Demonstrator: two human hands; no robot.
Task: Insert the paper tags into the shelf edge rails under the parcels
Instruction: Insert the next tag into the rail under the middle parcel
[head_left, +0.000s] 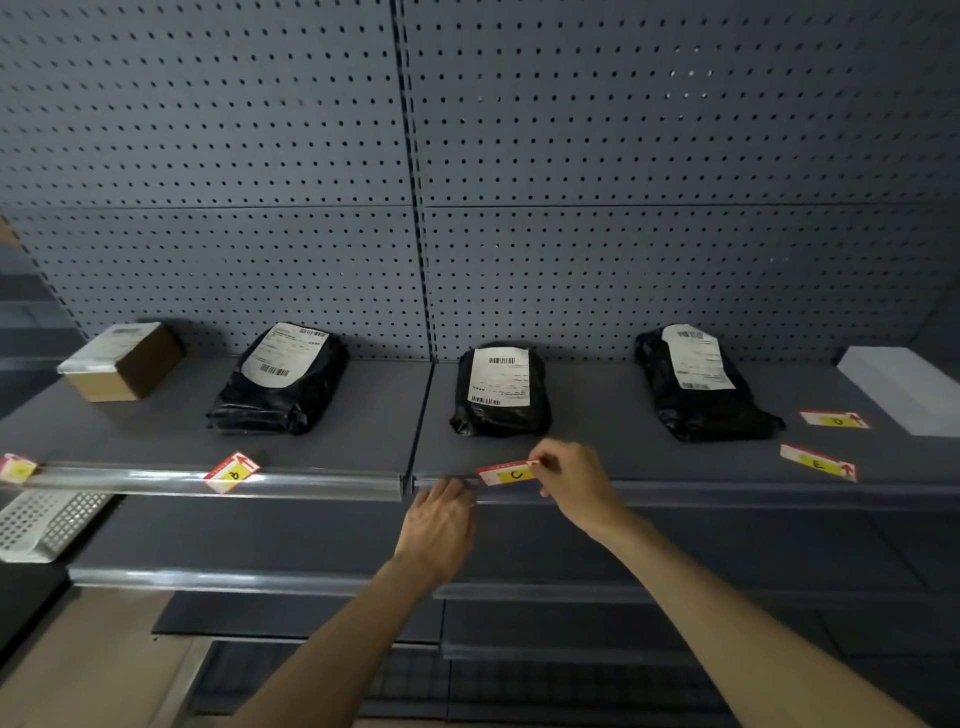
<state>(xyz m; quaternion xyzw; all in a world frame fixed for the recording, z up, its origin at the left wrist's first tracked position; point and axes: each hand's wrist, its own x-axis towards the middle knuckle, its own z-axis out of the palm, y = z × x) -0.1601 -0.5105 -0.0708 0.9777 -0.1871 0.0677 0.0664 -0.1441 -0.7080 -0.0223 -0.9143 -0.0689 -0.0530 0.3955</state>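
Observation:
My right hand pinches the right end of a red-and-yellow paper tag marked C, held just above the edge rail of the right shelf, below the middle black parcel. My left hand presses its fingertips on that rail just left of the tag. Another tag marked B sits crooked in the clear rail of the left shelf, under a black parcel. A tag at the far left sits at the rail end. Two loose tags lie on the shelf near the right black parcel.
A brown cardboard box stands at the left of the shelf and a white box at the far right. A white perforated tray lies on the lower shelf at left. Grey pegboard backs the shelves. More shelves run below.

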